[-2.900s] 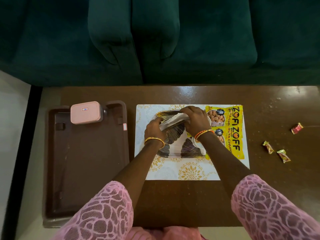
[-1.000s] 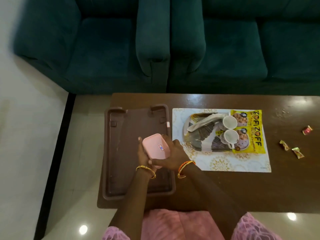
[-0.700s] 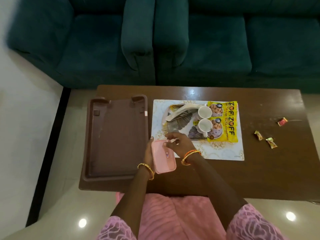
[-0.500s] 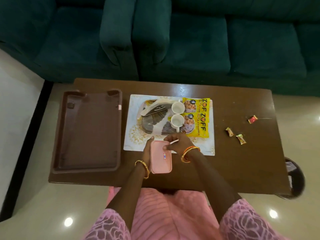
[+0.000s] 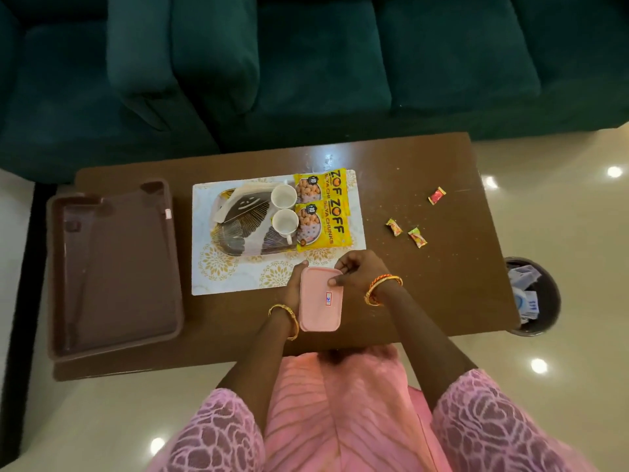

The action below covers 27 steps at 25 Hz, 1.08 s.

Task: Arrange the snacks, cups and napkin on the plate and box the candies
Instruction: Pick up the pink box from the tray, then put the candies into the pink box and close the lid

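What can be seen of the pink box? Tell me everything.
The pink box is a small rounded rectangle that looks like plastic, lid on, with a small white sticker on top. It lies flat at the table's near edge, its far end over the placemat. The left hand holds its left side; the right hand grips its far right corner.

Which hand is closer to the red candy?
The right hand. It grips the pink box on the side toward the red candy; the left hand holds the box's far side.
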Available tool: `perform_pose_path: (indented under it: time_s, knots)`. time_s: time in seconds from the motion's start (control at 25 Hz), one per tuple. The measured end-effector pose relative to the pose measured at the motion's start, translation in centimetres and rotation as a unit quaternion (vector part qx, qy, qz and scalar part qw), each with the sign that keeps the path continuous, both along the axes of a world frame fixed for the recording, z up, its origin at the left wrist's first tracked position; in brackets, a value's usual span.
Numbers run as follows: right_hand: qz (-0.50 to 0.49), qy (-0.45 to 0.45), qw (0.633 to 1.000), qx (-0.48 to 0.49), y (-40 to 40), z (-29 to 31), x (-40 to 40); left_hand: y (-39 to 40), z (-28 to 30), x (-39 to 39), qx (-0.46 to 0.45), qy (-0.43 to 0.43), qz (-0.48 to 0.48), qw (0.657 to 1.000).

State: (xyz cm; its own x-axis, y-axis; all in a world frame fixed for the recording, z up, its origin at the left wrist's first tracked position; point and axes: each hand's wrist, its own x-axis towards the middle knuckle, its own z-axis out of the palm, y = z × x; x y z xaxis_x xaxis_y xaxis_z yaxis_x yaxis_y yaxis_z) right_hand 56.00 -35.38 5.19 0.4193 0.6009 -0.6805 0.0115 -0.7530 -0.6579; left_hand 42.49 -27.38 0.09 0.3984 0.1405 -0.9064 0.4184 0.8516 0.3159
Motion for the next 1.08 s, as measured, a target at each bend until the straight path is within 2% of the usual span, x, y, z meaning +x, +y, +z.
perform_pose_path:
  time_s: [0.16, 0.24, 0.32, 0.4, 0.52, 0.6, 0.84, 0.92, 1.08]
  knots:
    - [-0.021, 0.01, 1.0, 0.005, -1.7, 1.3, 0.4, 0.0, -0.1, 0.5, -0.029, -0.014, -0.032, 0.999]
    - [-0.049, 0.03, 0.998, 0.031, -3.6, 2.3, 0.9, 0.1, -0.7, 0.5, -0.06, -0.023, -0.015, 0.998]
    - [-0.091, 0.001, 0.995, 0.037, -6.7, 3.0, 1.8, 0.0, -1.1, 0.9, -0.08, -0.032, 0.02, 0.996]
    - [-0.128, -0.122, 0.984, 0.02, -10.1, 2.9, 2.9, 0.0, -2.3, 1.5, -0.081, -0.021, 0.043, 0.996]
    - [-0.147, -0.358, 0.922, 0.01, -13.9, -0.1, 3.4, -0.2, -3.9, 3.1, -0.09, -0.007, 0.038, 0.995]
    - [-0.128, -0.412, 0.902, -0.019, -15.6, -3.9, 3.4, -1.4, -4.9, 4.8, -0.109, -0.008, 0.021, 0.994]
    - [-0.015, -0.395, 0.915, -0.081, -19.3, -14.8, 5.4, -6.3, -8.3, 9.8, -0.156, -0.052, 0.02, 0.986]
    - [-0.007, -0.393, 0.914, -0.102, -20.1, -16.5, 6.3, -7.6, -9.1, 11.2, -0.123, -0.045, -0.009, 0.991]
    - [-0.016, -0.376, 0.921, -0.103, -21.0, -16.3, 7.5, -9.4, -10.2, 13.5, -0.031, 0.03, -0.051, 0.998]
